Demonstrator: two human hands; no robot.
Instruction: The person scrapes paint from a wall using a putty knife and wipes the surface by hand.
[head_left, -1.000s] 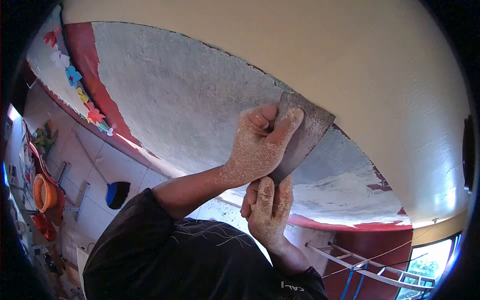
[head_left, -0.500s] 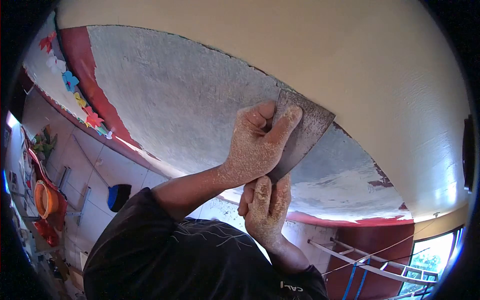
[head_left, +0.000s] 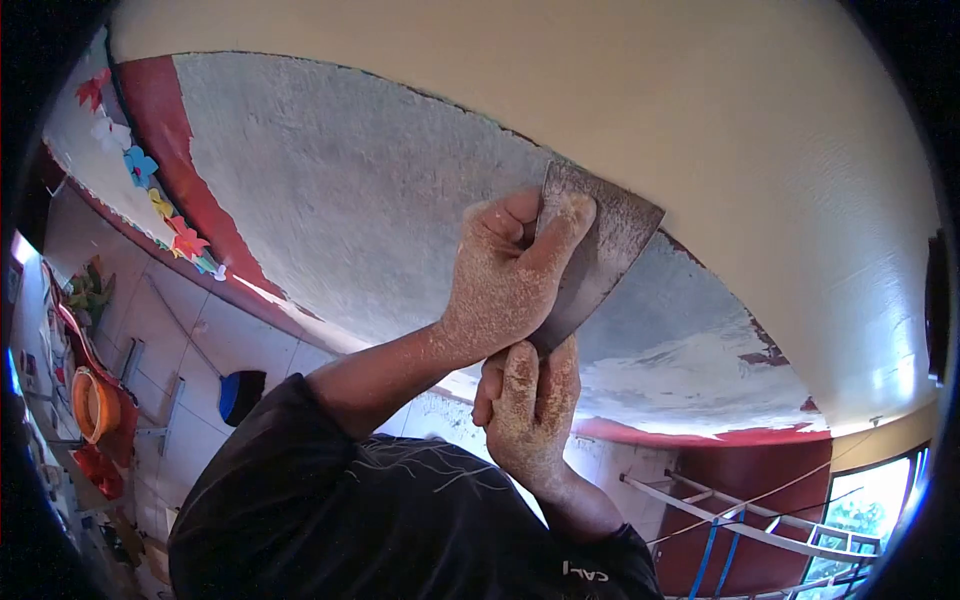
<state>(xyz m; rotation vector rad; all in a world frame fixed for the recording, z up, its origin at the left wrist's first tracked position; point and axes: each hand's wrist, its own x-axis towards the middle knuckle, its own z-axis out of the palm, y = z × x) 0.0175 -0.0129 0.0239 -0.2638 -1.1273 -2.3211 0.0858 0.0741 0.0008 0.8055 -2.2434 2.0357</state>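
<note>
A wide metal scraper (head_left: 607,240) is held up with its broad edge against the seam between the stripped grey wall (head_left: 350,170) and the beige surface (head_left: 620,80) above. My left hand (head_left: 505,280) grips the blade's left side, thumb pressed flat on its face and fingers curled at the edge. Lower down, my right hand (head_left: 533,410) is closed around the scraper's bottom end; the handle is hidden inside it. Pale dust coats both hands and wrists.
Red paint (head_left: 160,110) borders the grey wall. Paper flowers (head_left: 140,165) hang at the left. Down at floor level are a broom (head_left: 240,395) and an orange basin (head_left: 96,405). A ladder (head_left: 745,520) stands at lower right near a window (head_left: 865,515).
Both hands and the scraper have shifted slightly left and up along the seam. The grip looks the same.
</note>
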